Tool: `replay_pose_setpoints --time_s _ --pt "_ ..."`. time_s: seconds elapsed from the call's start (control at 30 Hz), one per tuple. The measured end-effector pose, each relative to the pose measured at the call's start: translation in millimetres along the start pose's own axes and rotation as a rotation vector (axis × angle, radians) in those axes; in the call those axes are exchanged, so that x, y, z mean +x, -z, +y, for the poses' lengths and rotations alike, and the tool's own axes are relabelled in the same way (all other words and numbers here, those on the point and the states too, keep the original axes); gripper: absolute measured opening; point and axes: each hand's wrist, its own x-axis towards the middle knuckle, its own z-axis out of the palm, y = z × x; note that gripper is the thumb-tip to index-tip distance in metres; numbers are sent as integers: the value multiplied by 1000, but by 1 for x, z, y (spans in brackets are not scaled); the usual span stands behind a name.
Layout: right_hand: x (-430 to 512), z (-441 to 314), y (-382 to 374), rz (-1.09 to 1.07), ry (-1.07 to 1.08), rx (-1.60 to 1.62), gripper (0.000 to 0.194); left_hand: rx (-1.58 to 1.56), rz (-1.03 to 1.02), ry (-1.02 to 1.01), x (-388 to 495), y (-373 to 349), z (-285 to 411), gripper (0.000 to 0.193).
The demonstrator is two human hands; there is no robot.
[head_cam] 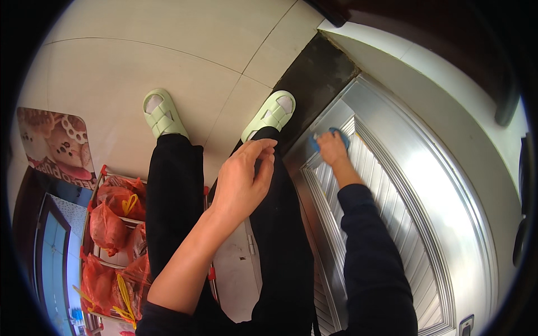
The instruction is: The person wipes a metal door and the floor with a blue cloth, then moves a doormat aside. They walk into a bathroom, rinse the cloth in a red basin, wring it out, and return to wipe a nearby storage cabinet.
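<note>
A blue cloth (345,137) is pressed by my right hand (332,148) against the lower part of a silver metal door (428,151), where its frame moulding meets the ribbed panel. My left hand (248,174) hangs in front of my black trousers, fingers curled loosely and thumb near the fingertips, with nothing visible in it. Light green slippers (273,111) are on my feet, the one on the right standing by the dark threshold strip (317,69).
Beside my legs at the left stands a metal rack (93,193) holding red plastic bags (107,227). A printed mat (59,143) lies on the tiled floor (185,50). A white wall edge (395,52) runs along the door, and a door handle plate (465,325) shows at lower right.
</note>
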Motion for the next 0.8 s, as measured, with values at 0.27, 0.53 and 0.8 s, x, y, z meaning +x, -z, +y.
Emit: replay_pose_setpoints --time_s 0.27,0.53,0.8 --pt "-19 -63 -26 -210 41 75 19 -47 17 -24 1 -3 -1 22" --pt "-42 -20 -8 -109 173 -5 12 -93 96 -72 4 -4 -10 23" --pt "-98 34 73 136 -11 125 8 -153 73 -95 1 -4 -1 22"
